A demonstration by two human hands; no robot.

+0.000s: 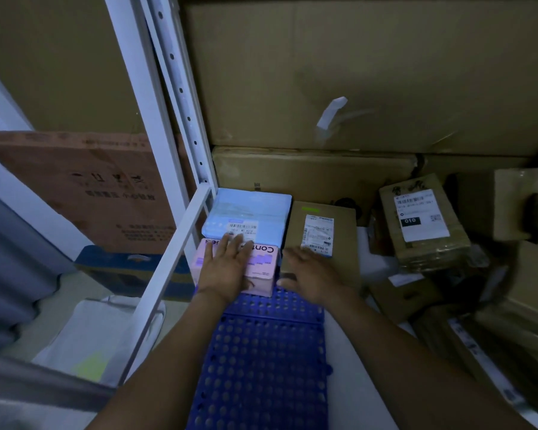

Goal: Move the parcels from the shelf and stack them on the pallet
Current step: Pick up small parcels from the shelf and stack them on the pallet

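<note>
At the far end of the pallet (pixel 261 352), the left hand (pixel 227 268) lies flat, fingers straight, on the pink parcel (pixel 263 274). The right hand (pixel 308 274) rests open on the brown parcel (pixel 342 243) alongside. Push both parcels flush together and square to the pallet edge.

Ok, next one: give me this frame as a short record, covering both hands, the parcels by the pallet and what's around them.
left hand: left hand flat, fingers straight, on top of the pink box
right hand: right hand fingers extended on the near end of the brown parcel
pallet: blue pallet, perforated, pink box at its far end
behind pink box: light blue parcel, against it
left: white shelf frame
right: labelled parcel marked 010 among loose parcels
back: large cartons
</note>
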